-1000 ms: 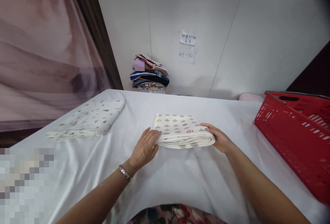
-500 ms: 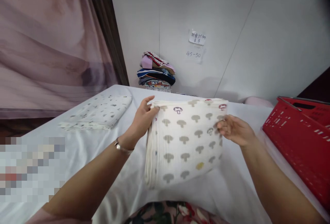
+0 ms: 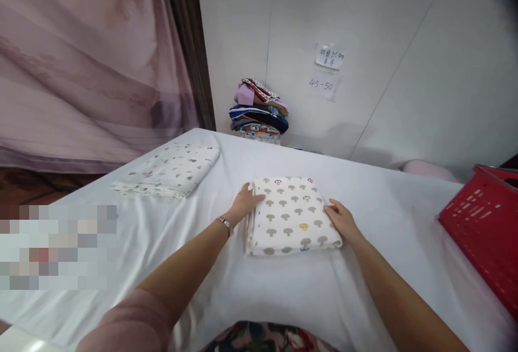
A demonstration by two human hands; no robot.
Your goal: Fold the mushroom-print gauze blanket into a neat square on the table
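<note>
A folded white cloth (image 3: 289, 214) with grey mushroom prints, plus a few coloured ones, lies flat on the white-covered table (image 3: 279, 287) in front of me. My left hand (image 3: 245, 203) grips its left edge, thumb on top and the other fingers at the side, where the stacked layers show. At the opposite edge, my right hand (image 3: 340, 218) has its thumb and fingers closed on the fabric. Some fingertips are hidden by the cloth. Farther left rests a second folded white cloth (image 3: 174, 168) with small dark prints.
A red plastic basket (image 3: 481, 222) stands at the right side of the table. Behind the far edge rises a pile of folded fabrics (image 3: 259, 112) against the grey wall (image 3: 364, 17). A pink curtain (image 3: 89, 60) hangs at the left. Part of the near left is pixelated.
The mushroom-print cloth, earlier held up and tilted between both hands, has come down flat onto the table. Both hands have lowered with it. The view has shifted slightly left.
</note>
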